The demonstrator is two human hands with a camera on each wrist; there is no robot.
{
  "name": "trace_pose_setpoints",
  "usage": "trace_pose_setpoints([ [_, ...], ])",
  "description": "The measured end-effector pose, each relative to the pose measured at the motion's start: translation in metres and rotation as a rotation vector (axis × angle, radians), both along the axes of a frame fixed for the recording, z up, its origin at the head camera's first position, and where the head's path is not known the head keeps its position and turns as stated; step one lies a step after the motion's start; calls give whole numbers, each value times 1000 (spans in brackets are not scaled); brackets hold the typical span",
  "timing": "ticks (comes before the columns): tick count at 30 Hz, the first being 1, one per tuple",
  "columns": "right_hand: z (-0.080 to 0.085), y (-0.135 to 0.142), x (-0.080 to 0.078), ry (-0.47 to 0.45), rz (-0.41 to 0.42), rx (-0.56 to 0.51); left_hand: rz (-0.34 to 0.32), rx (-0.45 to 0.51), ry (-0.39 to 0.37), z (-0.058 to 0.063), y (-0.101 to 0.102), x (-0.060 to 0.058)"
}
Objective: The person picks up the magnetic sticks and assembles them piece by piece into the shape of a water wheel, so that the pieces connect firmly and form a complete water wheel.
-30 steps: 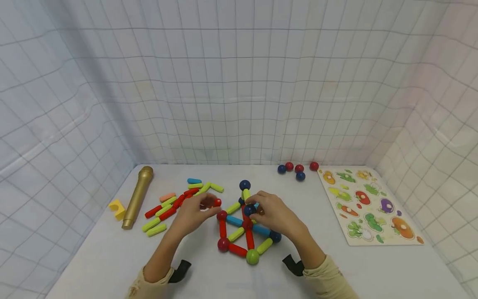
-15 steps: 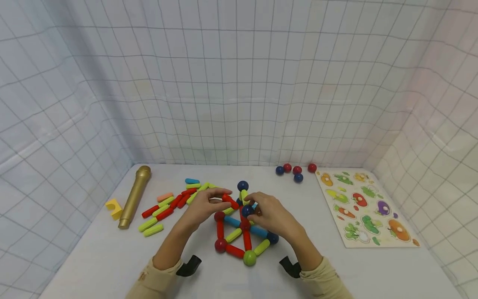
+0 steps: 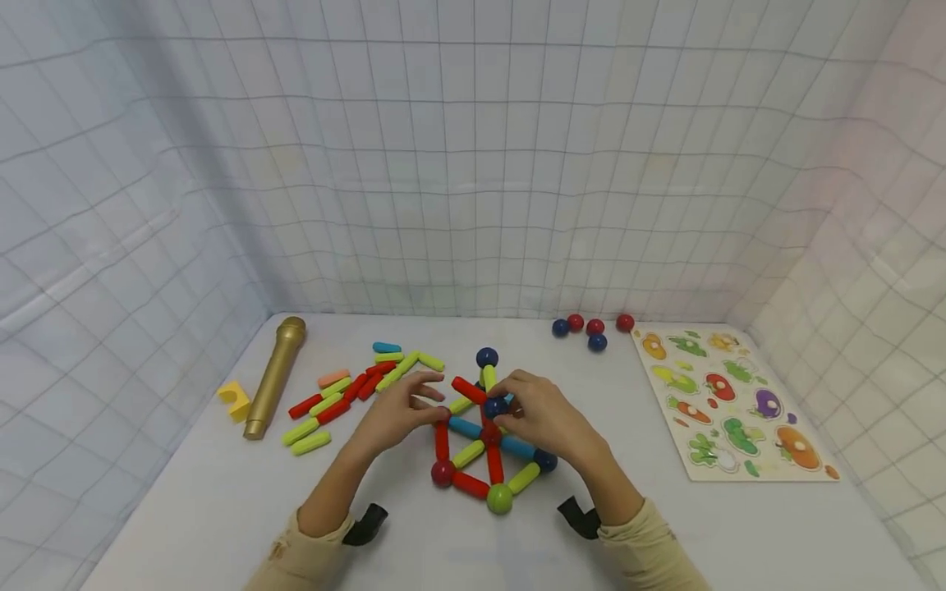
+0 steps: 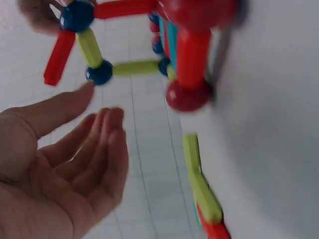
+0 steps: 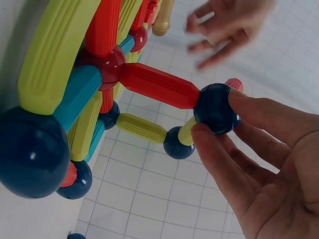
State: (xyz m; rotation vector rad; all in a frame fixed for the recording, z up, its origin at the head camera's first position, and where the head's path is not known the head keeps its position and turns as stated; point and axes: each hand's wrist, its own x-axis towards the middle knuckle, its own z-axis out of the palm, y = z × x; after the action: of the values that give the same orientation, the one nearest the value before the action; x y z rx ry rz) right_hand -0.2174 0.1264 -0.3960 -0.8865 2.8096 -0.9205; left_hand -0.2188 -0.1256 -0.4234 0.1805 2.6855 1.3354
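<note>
My right hand (image 3: 543,414) pinches a dark blue ball (image 5: 215,107) between thumb and fingers. That ball tops an upright red rod (image 5: 159,85) rising from a red ball in the middle of a magnetic rod-and-ball frame (image 3: 470,486). From the pinched ball another red rod (image 3: 469,389) sticks out to the left, its far end free. My left hand (image 3: 402,414) is just left of this rod, fingers apart and holding nothing. Behind, a lime rod joins the pinched ball to a second raised blue ball (image 4: 99,72). A green ball (image 3: 499,498) forms the frame's front corner.
Several loose lime and red rods (image 3: 332,411) lie to the left, near a gold toy microphone (image 3: 274,379) and a yellow block (image 3: 234,401). Several red and blue balls (image 3: 595,327) sit at the back right. A vegetable puzzle board (image 3: 739,410) lies on the right.
My left hand brought a red rod rightward to the blue ball, then let go and drew back slightly left. The rod now stays on the ball. My right hand kept pinching the ball.
</note>
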Motion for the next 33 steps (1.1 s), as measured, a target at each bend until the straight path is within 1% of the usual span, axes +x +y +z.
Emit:
trace_pose_setpoints([
  [1,0,0,0,-3,0,-1,23,-139,28,0,-9,3],
  [3,1,1,0,-8,-6,-6,79,-417,62,-1,-31,10],
  [4,1,2,1,-14,-15,-12,98,-536,70,-2,-43,11],
  [5,1,3,1,-19,-24,-17,113,-632,62,-3,-55,13],
  [6,1,3,2,-23,-32,-21,124,-701,43,-3,-65,15],
  [7,0,4,2,-25,-39,-24,133,-737,24,-3,-75,18],
  [10,-1,4,3,-28,-43,-27,153,-774,-15,-6,-95,25],
  [12,-1,3,4,-24,-41,-30,159,-768,-13,-9,-102,30],
  [16,-1,1,3,-25,-40,-34,177,-769,15,-17,-109,32],
  [19,-1,-1,2,-30,-32,-30,178,-766,35,-18,-110,34],
  [21,-1,-2,2,-38,-29,-24,166,-723,59,-17,-105,32],
  [23,-1,-2,2,-43,-29,-18,135,-621,94,-15,-96,29],
  [25,0,-2,2,-45,-31,-13,103,-472,116,-14,-83,23],
  [27,0,-2,2,-44,-32,-11,75,-312,113,-13,-68,15],
  [29,0,-2,2,-41,-32,-15,63,-184,108,-12,-51,7],
  [31,0,-2,3,-38,-27,-20,45,-108,124,-12,-36,0],
  [33,0,-1,3,-34,-24,-17,33,-64,132,-11,-24,-6],
])
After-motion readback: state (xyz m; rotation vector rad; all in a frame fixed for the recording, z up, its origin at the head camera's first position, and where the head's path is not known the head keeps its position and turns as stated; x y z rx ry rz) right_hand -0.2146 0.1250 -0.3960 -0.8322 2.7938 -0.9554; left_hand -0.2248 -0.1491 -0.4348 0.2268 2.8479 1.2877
